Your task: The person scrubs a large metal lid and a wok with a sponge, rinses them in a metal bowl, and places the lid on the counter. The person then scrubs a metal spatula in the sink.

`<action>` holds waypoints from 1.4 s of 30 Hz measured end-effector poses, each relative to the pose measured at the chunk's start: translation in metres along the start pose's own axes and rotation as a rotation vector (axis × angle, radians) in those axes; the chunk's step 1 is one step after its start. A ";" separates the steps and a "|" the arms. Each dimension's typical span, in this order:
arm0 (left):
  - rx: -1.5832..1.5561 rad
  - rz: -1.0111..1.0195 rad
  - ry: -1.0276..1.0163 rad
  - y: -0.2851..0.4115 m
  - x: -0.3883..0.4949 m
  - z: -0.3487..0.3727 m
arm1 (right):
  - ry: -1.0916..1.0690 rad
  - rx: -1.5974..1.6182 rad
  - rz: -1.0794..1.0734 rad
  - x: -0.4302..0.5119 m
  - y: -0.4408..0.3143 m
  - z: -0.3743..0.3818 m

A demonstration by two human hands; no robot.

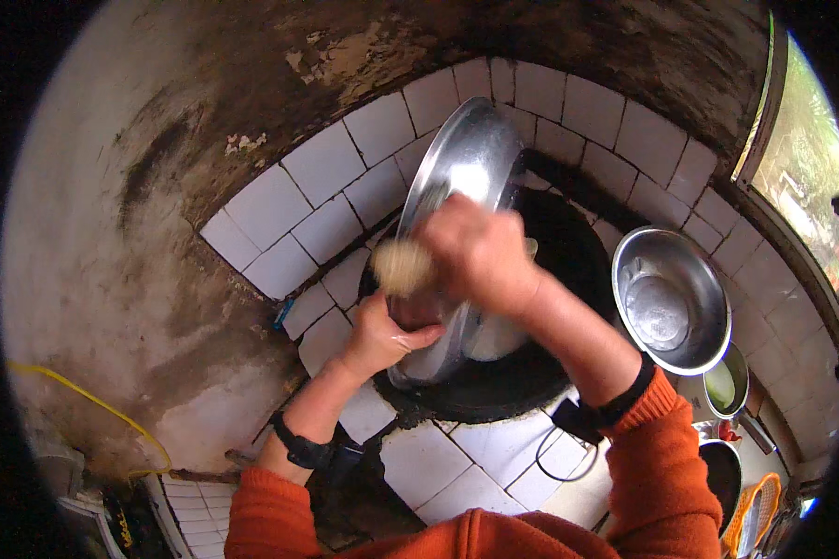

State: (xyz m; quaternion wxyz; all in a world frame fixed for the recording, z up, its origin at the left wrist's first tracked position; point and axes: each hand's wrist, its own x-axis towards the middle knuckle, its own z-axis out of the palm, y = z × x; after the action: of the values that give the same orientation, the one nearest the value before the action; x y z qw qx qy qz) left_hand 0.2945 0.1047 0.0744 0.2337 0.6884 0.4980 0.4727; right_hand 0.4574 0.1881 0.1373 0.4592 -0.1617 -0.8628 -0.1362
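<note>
A large shiny metal basin [454,150] is tilted steeply on edge over the black wok [566,223] set in the tiled stove. My left hand [384,335] is at the near end of the basin, fingers mostly hidden, beside a dark reddish area that is blurred. My right hand [482,255] is blurred by motion in front of the basin, with its fingers curled. By its knuckles is a round, pale tan bristly thing [402,267], perhaps the end of a brush; its link to the hand is unclear. Whitish liquid [496,335] shows in the wok.
Right of the wok stands an empty metal basin [660,314], then a small pot [730,384] with something pale green. Farther down are a dark pan [720,468] and an orange plastic basket [758,506]. White wall tiles [325,164] rise close behind the wok.
</note>
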 end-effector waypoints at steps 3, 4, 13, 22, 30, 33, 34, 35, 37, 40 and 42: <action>-0.054 -0.028 -0.045 -0.002 -0.009 0.009 | -0.014 -0.186 0.407 0.034 0.059 -0.009; -0.081 -0.022 -0.049 -0.002 -0.011 0.010 | -0.025 -0.202 0.516 0.044 0.080 -0.010; -0.053 0.084 -0.381 0.008 -0.019 0.008 | 0.023 -0.116 0.383 0.023 0.094 -0.013; -0.293 -0.145 -0.206 -0.007 -0.017 -0.021 | 0.221 0.131 0.009 -0.069 -0.039 0.023; -0.270 -0.134 -0.202 -0.010 -0.023 -0.031 | 0.289 0.018 0.194 -0.022 -0.012 0.037; 0.011 -0.120 -0.223 -0.009 -0.022 -0.036 | 0.103 -0.017 0.547 0.012 0.021 0.030; 0.021 -0.126 -0.229 -0.010 -0.022 -0.040 | -0.072 -0.119 0.572 0.015 0.019 0.032; -0.171 -0.164 -0.194 -0.013 -0.022 -0.038 | 0.041 -0.169 0.453 0.010 0.014 0.032; -0.058 -0.220 -0.176 -0.018 -0.025 -0.039 | 0.032 -0.066 0.209 -0.019 -0.017 0.031; -1.039 -0.616 -0.078 -0.031 -0.032 -0.036 | 0.124 0.198 -0.229 -0.057 -0.054 0.035; -1.046 -0.655 -0.187 -0.039 -0.035 -0.038 | 0.136 0.220 -0.347 -0.061 -0.064 0.038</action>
State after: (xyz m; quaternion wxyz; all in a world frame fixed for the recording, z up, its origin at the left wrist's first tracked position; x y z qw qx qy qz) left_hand 0.2408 0.0826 0.0459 0.7153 0.3330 0.3635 0.4953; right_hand 0.4349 0.1349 0.0601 0.5009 0.0500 -0.8544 -0.1289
